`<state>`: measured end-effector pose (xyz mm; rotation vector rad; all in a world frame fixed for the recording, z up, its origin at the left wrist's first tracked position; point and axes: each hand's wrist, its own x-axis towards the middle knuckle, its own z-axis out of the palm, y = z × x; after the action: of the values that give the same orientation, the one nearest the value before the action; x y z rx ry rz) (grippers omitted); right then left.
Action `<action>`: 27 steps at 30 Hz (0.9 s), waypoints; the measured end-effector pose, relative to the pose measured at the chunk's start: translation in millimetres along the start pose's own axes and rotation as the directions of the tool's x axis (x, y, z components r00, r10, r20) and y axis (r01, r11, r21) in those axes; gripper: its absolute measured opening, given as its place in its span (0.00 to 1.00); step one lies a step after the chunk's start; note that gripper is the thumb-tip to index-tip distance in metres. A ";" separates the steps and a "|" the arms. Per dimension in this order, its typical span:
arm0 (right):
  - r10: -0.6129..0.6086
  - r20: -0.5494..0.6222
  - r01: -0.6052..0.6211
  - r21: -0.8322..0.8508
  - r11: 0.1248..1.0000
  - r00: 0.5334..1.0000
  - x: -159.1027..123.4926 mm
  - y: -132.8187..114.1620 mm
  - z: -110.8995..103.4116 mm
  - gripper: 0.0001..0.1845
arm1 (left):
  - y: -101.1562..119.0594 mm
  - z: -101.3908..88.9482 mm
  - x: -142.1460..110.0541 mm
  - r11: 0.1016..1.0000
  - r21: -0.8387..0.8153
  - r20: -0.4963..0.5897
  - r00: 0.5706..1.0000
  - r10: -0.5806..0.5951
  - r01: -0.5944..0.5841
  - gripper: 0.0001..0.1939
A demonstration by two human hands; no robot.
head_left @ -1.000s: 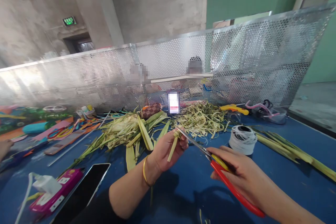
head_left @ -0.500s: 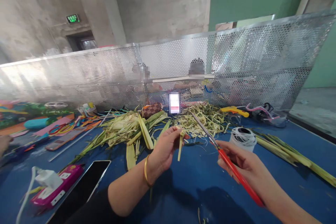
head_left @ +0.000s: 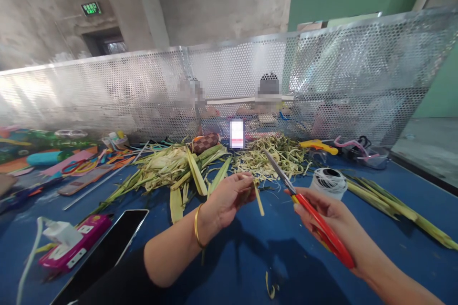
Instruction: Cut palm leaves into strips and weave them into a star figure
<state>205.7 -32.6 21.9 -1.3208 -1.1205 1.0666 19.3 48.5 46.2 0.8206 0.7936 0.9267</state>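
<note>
My left hand [head_left: 229, 198], with a gold bangle at the wrist, pinches a small pale-green strip of plant leaf [head_left: 260, 204]. One end of it hangs down past the fingertips; the part inside the fingers is hidden. In my right hand [head_left: 331, 217] is a pair of scissors [head_left: 324, 233] with red handles. Its blades look closed and point up and away to the left, apart from the strip. Beyond both hands lies a heap of shredded leaf trimmings [head_left: 279, 155]. Long dry leaves [head_left: 162, 174] are piled left of it.
A thread spool [head_left: 328, 183] stands beyond my right hand, with leaf stalks [head_left: 397, 205] beside it. At the left lie a black phone [head_left: 103, 252] and a magenta power strip [head_left: 77, 248]. A perforated metal screen [head_left: 229, 76] closes the back; a yellow glue gun [head_left: 318, 146] lies near it.
The strip in my left hand has swung its lower end to the right. The scissors have turned slightly in my right hand. The view has shifted a little.
</note>
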 end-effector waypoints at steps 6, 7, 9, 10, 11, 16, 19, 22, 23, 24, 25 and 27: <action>-0.061 -0.034 0.061 -0.008 0.998 0.998 -2.0 -6.1 4.6 0.32 | -1.9 3.5 -3.7 0.999 -0.020 0.073 0.996 0.046 -0.045 0.10; -0.066 -0.043 0.067 0.017 0.998 0.997 -2.4 -7.3 6.6 0.31 | -4.2 4.9 -4.6 0.999 -0.014 0.074 0.996 0.047 -0.046 0.10; -0.061 -0.062 0.066 0.078 0.995 0.996 -3.0 -8.1 10.7 0.30 | -10.4 7.9 -6.4 0.998 -0.016 0.074 0.996 0.056 -0.055 0.11; -0.052 -0.065 0.058 0.106 0.993 0.997 -3.1 -7.7 12.6 0.30 | -13.8 9.3 -7.4 0.998 -0.022 0.072 0.995 0.063 -0.061 0.12; -0.042 -0.064 0.050 0.125 0.991 0.997 -3.1 -6.9 14.2 0.30 | -17.2 10.6 -8.4 0.997 -0.029 0.068 0.995 0.070 -0.068 0.13; -0.029 -0.076 0.040 0.142 0.989 0.997 -3.9 -3.4 18.1 0.29 | -27.5 13.6 -13.6 0.998 -0.028 0.074 0.996 0.056 -0.054 0.14; -0.015 -0.104 0.034 0.182 0.983 0.994 -4.6 -4.6 17.2 0.30 | -29.3 14.4 -16.5 1.000 0.002 0.106 0.994 0.026 -0.026 0.13; 0.002 -0.099 0.019 0.217 0.976 0.995 -4.7 -6.0 14.8 0.31 | -30.2 15.9 -18.3 0.999 0.044 0.154 0.988 0.017 -0.024 0.12; 0.003 -0.087 0.016 0.218 0.976 0.996 -4.6 -6.2 13.9 0.31 | -30.6 16.4 -18.4 0.998 0.055 0.163 0.986 0.019 -0.029 0.12; 0.001 -0.071 0.014 0.212 0.977 0.998 -4.4 -6.3 13.1 0.31 | -31.0 16.8 -18.3 0.997 0.063 0.164 0.986 0.028 -0.038 0.13; -0.003 -0.052 0.013 0.202 0.979 0.999 -4.2 -6.2 12.6 0.30 | -31.4 17.1 -17.9 0.996 0.068 0.158 0.987 0.041 -0.052 0.13; -0.005 -0.023 0.010 0.184 0.983 1.000 -3.7 -5.9 12.1 0.29 | -32.2 17.2 -16.8 0.994 0.075 0.141 0.987 0.074 -0.085 0.13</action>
<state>193.0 -34.2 27.3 -1.1783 -0.9839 1.1192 39.0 17.5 30.0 0.9823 0.6853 0.9026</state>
